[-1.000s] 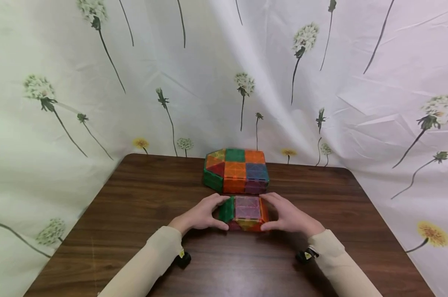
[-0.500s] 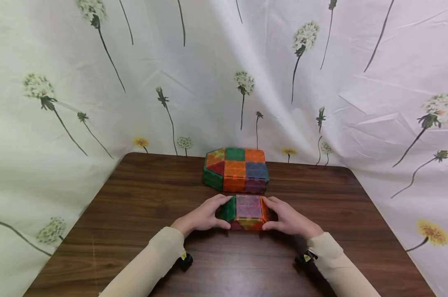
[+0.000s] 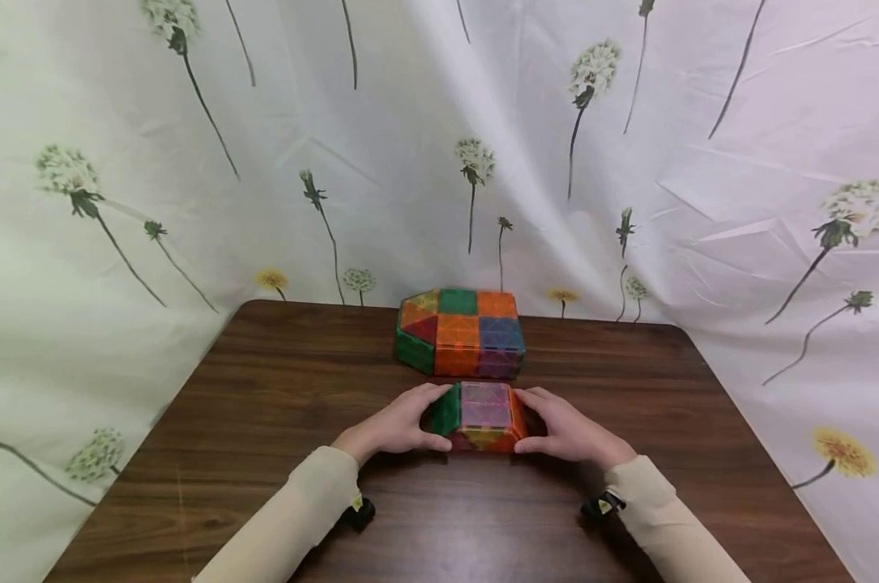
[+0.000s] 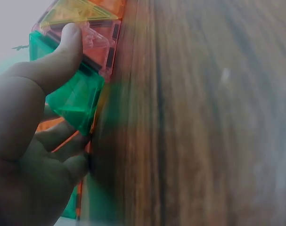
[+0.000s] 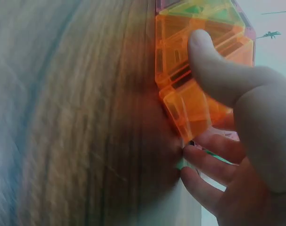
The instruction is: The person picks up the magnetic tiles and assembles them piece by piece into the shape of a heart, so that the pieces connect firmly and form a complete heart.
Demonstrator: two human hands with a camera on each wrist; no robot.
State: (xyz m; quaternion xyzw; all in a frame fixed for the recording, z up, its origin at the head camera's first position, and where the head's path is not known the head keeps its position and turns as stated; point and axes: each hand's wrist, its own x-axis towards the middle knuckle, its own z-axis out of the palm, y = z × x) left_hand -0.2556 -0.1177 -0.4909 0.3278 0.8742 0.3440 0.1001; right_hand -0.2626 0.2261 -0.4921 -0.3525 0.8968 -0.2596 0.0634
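Note:
A small block of see-through magnetic tiles (image 3: 486, 405) stands on the table between the two hands. Its top is pinkish purple, its left slope green, its right slope orange, and yellow, red and orange triangles make up the near face. My left hand (image 3: 398, 421) grips the green end, thumb on the near face in the left wrist view, where the green tile (image 4: 77, 96) shows. From the other side my right hand (image 3: 566, 425) holds the orange end, thumb across the orange tiles (image 5: 178, 52) in the right wrist view. The far-side fingertips are partly hidden.
Just behind the small block stands a larger magnetic-tile box (image 3: 458, 332) in orange, green, blue, red and purple, pointed at its left. Both sit on a dark wooden table (image 3: 279, 405). A white curtain (image 3: 410, 162) printed with dandelions hangs behind the table.
Over the last second both hands have kept their hold on the small block, which has shifted very slightly. The view has moved a little; the larger box stays put.

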